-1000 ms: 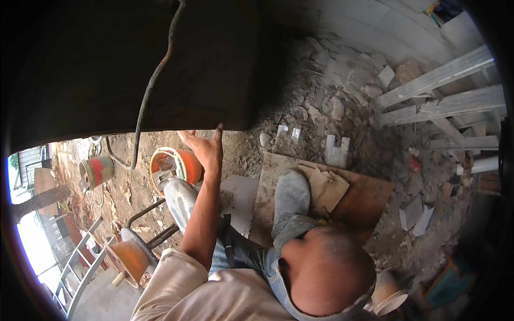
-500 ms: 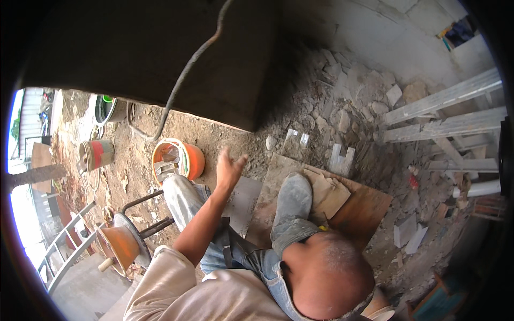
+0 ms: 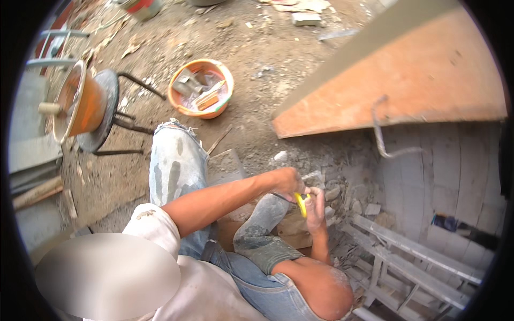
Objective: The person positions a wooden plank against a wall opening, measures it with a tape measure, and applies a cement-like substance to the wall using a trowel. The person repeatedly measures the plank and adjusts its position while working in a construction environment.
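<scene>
My left hand (image 3: 289, 181) reaches across my knees to the right, its fingers closed beside a small bright yellow tool (image 3: 302, 205). Around the tool curl the fingers of my right hand (image 3: 316, 207), and the two hands nearly touch. What kind of tool it is, I cannot make out. A thin dark strip shows below my left hand; what that hand grips is hidden. Both hands are above my dusty right boot (image 3: 267, 211). Ahead of my left knee stands an orange bucket (image 3: 220, 109) holding trowels and a wooden-backed float.
At left a round stool (image 3: 96, 142) on its side bears an orange bowl (image 3: 88, 109). A large board (image 3: 396, 80) with a bent rod (image 3: 381, 140) juts in from the right. Rubble (image 3: 334, 187) and a metal ladder (image 3: 407, 251) lie beyond my right hand.
My left hand has swung right and closed from spread fingers. My right hand and the yellow tool have come into sight. The view has turned, bringing the bucket up.
</scene>
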The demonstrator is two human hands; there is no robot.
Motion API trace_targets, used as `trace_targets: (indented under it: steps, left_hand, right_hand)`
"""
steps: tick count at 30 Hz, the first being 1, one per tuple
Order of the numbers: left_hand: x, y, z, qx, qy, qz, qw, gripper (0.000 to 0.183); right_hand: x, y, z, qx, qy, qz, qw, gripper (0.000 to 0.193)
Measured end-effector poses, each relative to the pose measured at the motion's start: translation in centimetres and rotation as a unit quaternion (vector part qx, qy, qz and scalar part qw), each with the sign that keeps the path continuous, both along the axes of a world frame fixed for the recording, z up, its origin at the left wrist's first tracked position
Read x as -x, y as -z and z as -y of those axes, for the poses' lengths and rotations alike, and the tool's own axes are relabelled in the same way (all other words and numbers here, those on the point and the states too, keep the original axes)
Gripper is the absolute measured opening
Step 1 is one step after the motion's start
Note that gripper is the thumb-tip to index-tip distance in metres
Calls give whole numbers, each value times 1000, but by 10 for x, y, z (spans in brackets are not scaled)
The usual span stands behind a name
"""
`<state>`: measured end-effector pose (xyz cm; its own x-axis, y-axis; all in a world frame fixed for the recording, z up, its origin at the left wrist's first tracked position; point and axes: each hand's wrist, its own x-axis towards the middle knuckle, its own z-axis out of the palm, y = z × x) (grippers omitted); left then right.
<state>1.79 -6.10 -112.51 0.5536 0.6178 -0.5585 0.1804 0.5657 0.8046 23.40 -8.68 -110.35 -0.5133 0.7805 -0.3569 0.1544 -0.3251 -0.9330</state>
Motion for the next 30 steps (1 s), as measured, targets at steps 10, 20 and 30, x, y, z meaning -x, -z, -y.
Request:
trace_targets:
  steps: [10, 20, 30]
  left_hand:
    - [174, 77, -63, -40, -276, -8, 960, 34]
    - [146, 137, -92, -84, -526, -3, 846, 26]
    - [145, 132, -110, -236, -433, -170, 853, 32]
  right_hand:
    - [-38, 10, -28, -87, -144, 330, 929, 44]
    - [-38, 24, 9, -181, -64, 425, 885, 47]
    - [-39, 26, 10, -103, -33, 389, 915, 45]
